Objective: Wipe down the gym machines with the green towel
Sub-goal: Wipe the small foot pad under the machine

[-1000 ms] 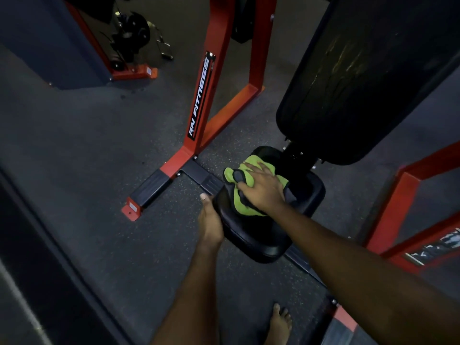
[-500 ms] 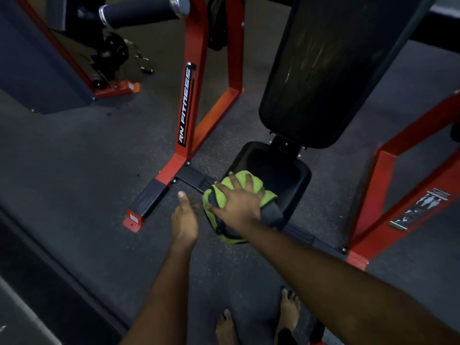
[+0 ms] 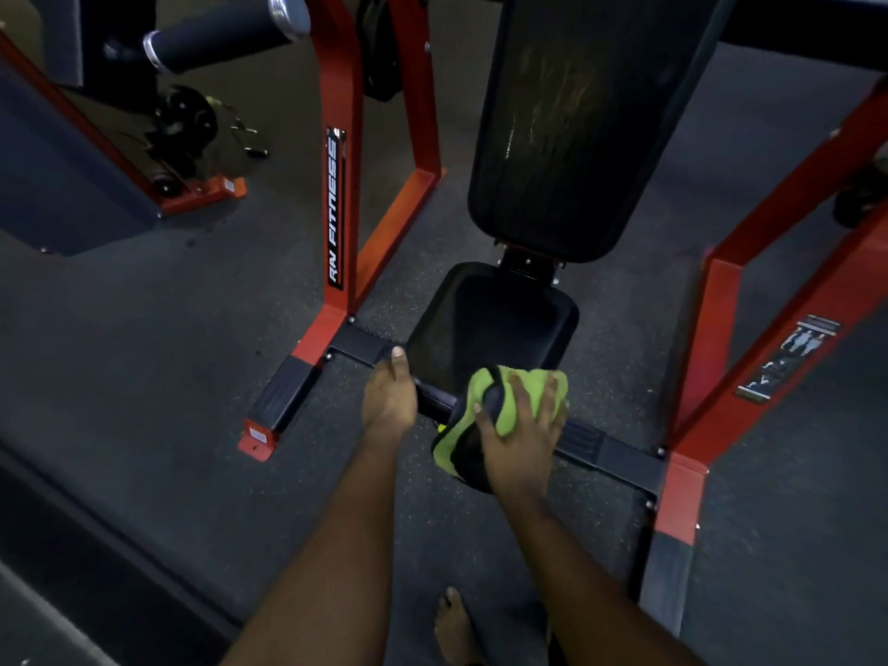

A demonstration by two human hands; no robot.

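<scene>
right hand (image 3: 521,425) is pressing flat, spread fingers onto the green towel (image 3: 503,420) over the seat (image 3: 490,324) front edge, left hand (image 3: 389,401) is sitting just left, its grip unclear.

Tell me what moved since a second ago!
The right hand slid the green towel from farther back on the black seat to its near edge, where it now drapes over. The left hand stayed beside the seat's left side; the red frame did not move.
</scene>
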